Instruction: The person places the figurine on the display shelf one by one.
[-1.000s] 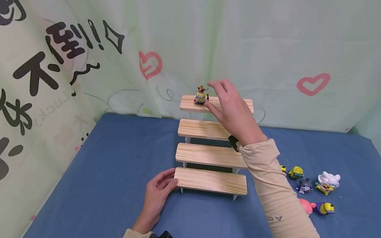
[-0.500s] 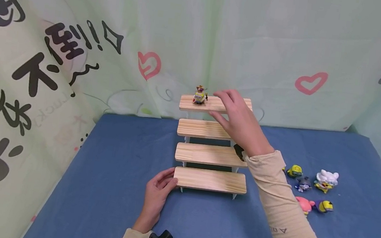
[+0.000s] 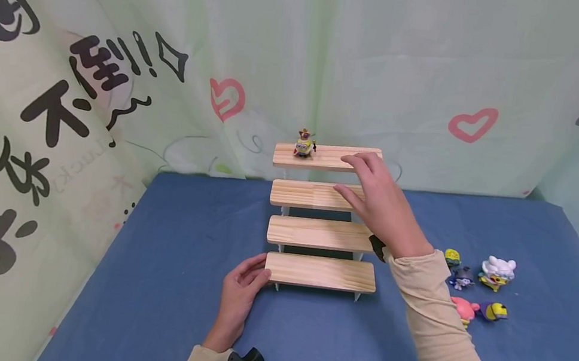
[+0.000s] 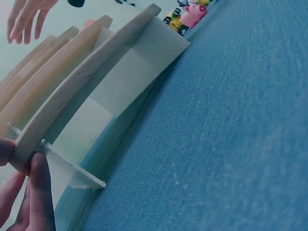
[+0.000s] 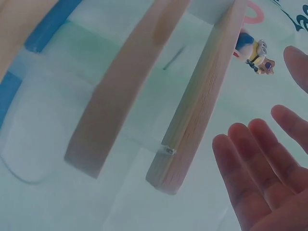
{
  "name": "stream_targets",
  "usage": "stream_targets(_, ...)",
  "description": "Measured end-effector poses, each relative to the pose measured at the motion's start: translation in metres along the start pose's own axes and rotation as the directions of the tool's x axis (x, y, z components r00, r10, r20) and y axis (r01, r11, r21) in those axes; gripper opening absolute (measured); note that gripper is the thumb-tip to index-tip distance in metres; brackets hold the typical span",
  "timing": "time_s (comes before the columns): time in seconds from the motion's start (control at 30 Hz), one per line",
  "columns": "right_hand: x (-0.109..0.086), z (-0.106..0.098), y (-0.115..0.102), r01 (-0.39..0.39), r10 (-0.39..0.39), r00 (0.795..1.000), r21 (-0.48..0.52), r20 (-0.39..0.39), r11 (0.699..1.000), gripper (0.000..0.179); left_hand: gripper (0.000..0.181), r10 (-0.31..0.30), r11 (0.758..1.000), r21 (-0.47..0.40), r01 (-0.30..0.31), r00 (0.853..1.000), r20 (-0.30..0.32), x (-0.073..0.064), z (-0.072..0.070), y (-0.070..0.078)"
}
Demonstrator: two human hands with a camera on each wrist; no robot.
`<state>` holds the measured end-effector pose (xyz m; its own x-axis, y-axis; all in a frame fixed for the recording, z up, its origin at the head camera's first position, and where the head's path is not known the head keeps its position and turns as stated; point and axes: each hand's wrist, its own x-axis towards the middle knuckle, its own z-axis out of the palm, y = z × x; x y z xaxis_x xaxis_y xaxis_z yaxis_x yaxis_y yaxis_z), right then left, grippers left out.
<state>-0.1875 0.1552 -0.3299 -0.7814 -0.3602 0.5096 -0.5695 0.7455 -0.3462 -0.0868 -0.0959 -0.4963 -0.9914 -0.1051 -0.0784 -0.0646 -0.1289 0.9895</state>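
Wooden stand [image 3: 321, 234], boards [image 3: 305, 195] running crosswise, with crowned figure [image 3: 304, 146] at top left; left hand [image 3: 241, 292] pinches the lowest board [image 3: 321, 273] by its left end, while the empty right hand [image 3: 388, 207], loosely spread, is nearer the toys [image 3: 463, 278] lying to its right on the worktop [image 3: 181, 263].

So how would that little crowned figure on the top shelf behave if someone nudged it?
The crowned figure would probably tip easily, being small and standing upright. It may slide a little, as the top shelf looks smooth and flat. Its rounded body might also roll once knocked over.
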Motion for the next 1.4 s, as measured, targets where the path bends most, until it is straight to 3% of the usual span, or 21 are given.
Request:
stream_targets(0.77,-0.041,0.000,0.011,0.005,-0.006,1.000,-0.050,-0.023,0.999,0.051,0.043,-0.011,1.000,-0.016,0.011,1.000,0.003,0.000,0.000,-0.001)
stream_targets(1.4,-0.071,-0.007,0.020,-0.042,0.042,0.999,-0.110,-0.002,0.993,0.055,0.043,0.002,1.000,-0.022,-0.002,1.000,0.008,0.000,0.000,0.000)
